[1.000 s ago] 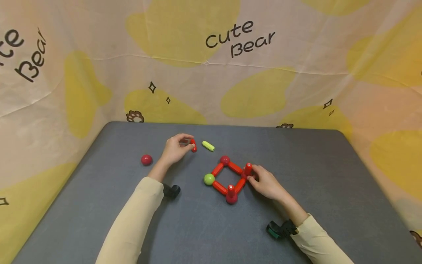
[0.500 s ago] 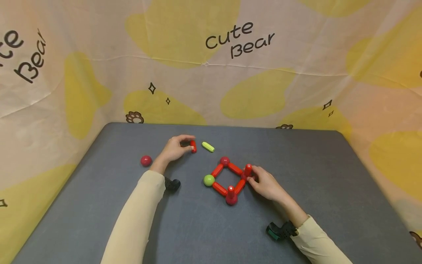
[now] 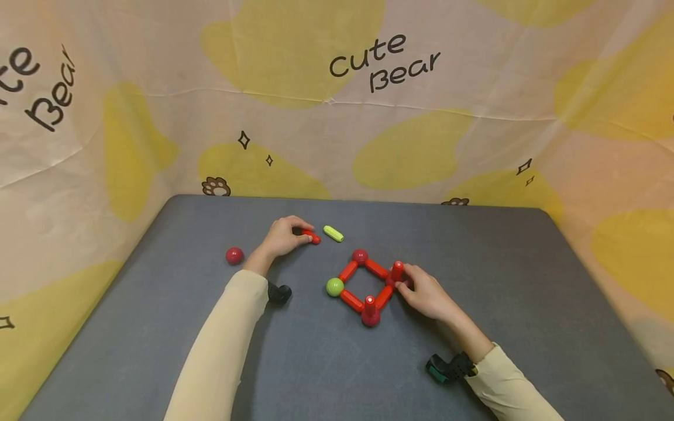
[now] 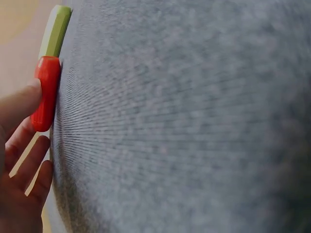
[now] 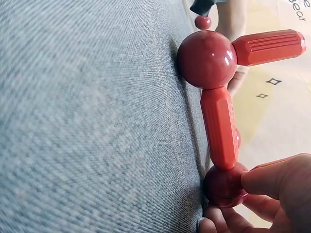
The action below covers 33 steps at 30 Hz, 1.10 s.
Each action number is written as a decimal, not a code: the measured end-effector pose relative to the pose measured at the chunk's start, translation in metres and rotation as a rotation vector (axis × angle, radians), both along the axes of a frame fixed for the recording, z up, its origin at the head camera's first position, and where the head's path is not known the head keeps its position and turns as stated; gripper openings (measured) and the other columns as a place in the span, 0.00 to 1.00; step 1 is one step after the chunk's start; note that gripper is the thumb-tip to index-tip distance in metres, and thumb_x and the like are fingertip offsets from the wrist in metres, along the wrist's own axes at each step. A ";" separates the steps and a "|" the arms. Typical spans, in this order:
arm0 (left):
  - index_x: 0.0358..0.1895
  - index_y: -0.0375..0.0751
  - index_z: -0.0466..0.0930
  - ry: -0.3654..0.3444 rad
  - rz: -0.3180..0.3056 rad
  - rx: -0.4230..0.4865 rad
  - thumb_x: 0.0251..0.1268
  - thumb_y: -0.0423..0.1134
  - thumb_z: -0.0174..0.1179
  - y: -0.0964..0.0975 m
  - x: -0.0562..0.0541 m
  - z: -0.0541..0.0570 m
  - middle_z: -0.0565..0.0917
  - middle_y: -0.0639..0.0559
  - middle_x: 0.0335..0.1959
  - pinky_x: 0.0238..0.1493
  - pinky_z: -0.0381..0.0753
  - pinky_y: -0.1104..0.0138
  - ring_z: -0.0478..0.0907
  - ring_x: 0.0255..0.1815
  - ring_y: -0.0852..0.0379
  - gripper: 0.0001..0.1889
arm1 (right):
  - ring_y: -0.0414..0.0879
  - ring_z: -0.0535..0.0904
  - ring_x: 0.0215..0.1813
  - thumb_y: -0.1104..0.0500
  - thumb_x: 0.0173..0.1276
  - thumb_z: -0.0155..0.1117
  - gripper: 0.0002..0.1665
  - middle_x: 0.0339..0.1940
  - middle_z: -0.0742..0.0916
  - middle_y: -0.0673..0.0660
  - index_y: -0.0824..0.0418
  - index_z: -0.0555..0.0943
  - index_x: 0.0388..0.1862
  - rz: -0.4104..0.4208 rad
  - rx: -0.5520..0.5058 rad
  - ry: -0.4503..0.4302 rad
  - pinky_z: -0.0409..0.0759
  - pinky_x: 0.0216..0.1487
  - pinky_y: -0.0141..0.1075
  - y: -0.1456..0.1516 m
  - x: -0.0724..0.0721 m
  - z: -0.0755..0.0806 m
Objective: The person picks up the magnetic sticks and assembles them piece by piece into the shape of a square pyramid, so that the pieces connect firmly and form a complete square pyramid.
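Note:
In the head view, my left hand [image 3: 282,237] pinches a loose red rod [image 3: 314,237] between thumb and fingers, low over the table. Seen from the left wrist, that red rod [image 4: 47,97] overlaps a yellow-green rod [image 4: 55,31] behind it. My right hand [image 3: 425,292] grips the red ball [image 5: 225,187] at the right corner of a four-sided frame of red rods and balls. An upright red rod [image 3: 397,271] rises from this corner. Another stands on the near red ball [image 3: 371,318]. The left corner is a green ball [image 3: 334,287], the far one a red ball [image 3: 360,256].
A loose red ball [image 3: 234,255] lies left of my left hand on the grey table [image 3: 326,374]. The yellow-green rod [image 3: 333,233] lies just beyond the frame. A patterned cloth [image 3: 295,134] hangs behind the table and along its sides. Each wrist wears a black camera mount [image 3: 450,367].
The red rod in my left hand has turned from pointing toward me to pointing right. My left hand has shifted slightly right. The right hand and the frame have stayed in place.

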<state>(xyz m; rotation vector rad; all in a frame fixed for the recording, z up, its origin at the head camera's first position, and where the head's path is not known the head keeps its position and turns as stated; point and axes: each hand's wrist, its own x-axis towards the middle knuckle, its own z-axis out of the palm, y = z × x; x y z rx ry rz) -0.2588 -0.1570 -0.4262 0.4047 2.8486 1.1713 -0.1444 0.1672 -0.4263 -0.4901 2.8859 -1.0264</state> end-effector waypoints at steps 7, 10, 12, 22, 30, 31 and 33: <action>0.42 0.43 0.85 -0.029 0.033 -0.048 0.54 0.39 0.65 0.001 0.001 -0.001 0.83 0.47 0.42 0.48 0.71 0.58 0.74 0.46 0.50 0.12 | 0.43 0.72 0.32 0.64 0.61 0.59 0.17 0.34 0.79 0.55 0.60 0.78 0.50 0.005 -0.001 0.001 0.70 0.34 0.35 0.000 0.000 0.000; 0.43 0.44 0.85 -0.040 0.026 -0.068 0.54 0.39 0.66 0.002 0.002 0.000 0.83 0.47 0.42 0.46 0.72 0.59 0.74 0.45 0.50 0.12 | 0.43 0.72 0.33 0.64 0.61 0.59 0.17 0.34 0.79 0.55 0.60 0.78 0.50 0.007 0.000 0.002 0.70 0.34 0.35 0.000 0.000 0.000; 0.43 0.44 0.85 -0.049 0.018 -0.078 0.53 0.39 0.66 0.002 0.003 0.002 0.83 0.47 0.42 0.45 0.72 0.59 0.74 0.45 0.50 0.12 | 0.43 0.72 0.32 0.64 0.61 0.59 0.17 0.33 0.79 0.55 0.61 0.78 0.50 0.008 -0.001 0.003 0.70 0.34 0.35 0.000 -0.001 0.000; 0.41 0.42 0.85 0.004 -0.011 -0.143 0.53 0.38 0.66 0.008 0.009 0.003 0.82 0.47 0.38 0.38 0.72 0.63 0.74 0.37 0.52 0.11 | 0.43 0.71 0.32 0.64 0.61 0.59 0.17 0.33 0.79 0.55 0.61 0.78 0.50 0.006 -0.006 0.006 0.70 0.34 0.35 -0.001 -0.002 0.000; 0.39 0.45 0.84 0.038 -0.055 -0.126 0.54 0.37 0.65 0.012 0.023 0.006 0.83 0.52 0.33 0.36 0.71 0.65 0.74 0.32 0.56 0.08 | 0.43 0.71 0.31 0.64 0.61 0.59 0.17 0.32 0.78 0.55 0.61 0.77 0.50 0.005 -0.007 0.002 0.69 0.32 0.35 0.000 -0.001 0.000; 0.39 0.45 0.84 0.033 -0.055 -0.114 0.54 0.38 0.65 0.012 0.025 0.006 0.83 0.52 0.32 0.35 0.71 0.65 0.74 0.31 0.56 0.08 | 0.44 0.71 0.31 0.64 0.61 0.59 0.17 0.32 0.78 0.55 0.61 0.77 0.50 0.005 -0.008 0.002 0.69 0.33 0.35 0.000 -0.001 0.000; 0.39 0.45 0.83 0.030 -0.058 -0.088 0.54 0.38 0.65 0.013 0.031 0.008 0.83 0.53 0.32 0.35 0.72 0.65 0.75 0.31 0.57 0.09 | 0.44 0.71 0.32 0.64 0.61 0.59 0.17 0.32 0.78 0.55 0.60 0.77 0.50 0.003 -0.008 0.000 0.69 0.33 0.35 0.000 0.000 0.000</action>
